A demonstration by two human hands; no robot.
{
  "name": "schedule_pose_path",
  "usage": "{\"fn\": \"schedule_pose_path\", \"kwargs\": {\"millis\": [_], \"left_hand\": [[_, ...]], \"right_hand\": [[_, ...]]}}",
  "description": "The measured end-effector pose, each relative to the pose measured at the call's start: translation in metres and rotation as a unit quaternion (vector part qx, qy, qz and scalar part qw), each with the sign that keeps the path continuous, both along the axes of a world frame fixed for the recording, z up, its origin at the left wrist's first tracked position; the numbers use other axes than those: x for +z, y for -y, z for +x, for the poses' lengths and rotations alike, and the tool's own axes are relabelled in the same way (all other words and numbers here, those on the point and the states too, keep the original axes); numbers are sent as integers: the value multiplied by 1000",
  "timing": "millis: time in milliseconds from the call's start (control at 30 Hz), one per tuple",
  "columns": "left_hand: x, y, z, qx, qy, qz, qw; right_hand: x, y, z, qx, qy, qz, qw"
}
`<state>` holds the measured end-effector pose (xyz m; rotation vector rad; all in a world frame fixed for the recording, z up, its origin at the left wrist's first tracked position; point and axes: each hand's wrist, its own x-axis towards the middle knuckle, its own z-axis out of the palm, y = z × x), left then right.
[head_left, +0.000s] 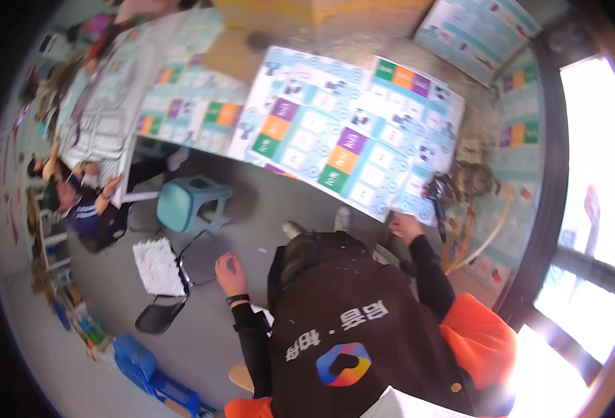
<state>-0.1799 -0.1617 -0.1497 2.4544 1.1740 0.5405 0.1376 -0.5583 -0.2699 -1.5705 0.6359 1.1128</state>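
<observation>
My left hand [231,274] hangs low to the left of my apron, over the grey floor. Its fingers are loosely bent, and nothing shows between them. A dark band circles that wrist. At the near edge of the table, my right hand [406,228] is beside the lower corner of a large printed sheet [307,132]. The sheet has purple, orange and green blocks on white and light blue. The right fingertips are small and partly hidden, so whether they grip anything is unclear. A dark brown apron [363,292] covers my front.
Beyond the right hand stands a metal device [471,181] with cables and a pale hose. A teal stool [185,202] is left of the table, near a black-framed chair [182,279] with a white patterned piece. Other people [88,212] sit far left. A glass door [593,174] is right.
</observation>
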Motion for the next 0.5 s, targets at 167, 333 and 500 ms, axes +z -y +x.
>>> {"fn": "schedule_pose_path", "kwargs": {"millis": [167, 333, 500], "left_hand": [[-29, -2, 32, -84, -41, -112, 989], [-41, -39, 21, -59, -22, -189, 980], [-64, -95, 5, -111, 3, -162, 981]], "right_hand": [[-15, 18, -13, -210, 44, 112, 970], [8, -19, -22, -292, 113, 123, 942], [-47, 4, -25, 45, 338, -60, 938]]}}
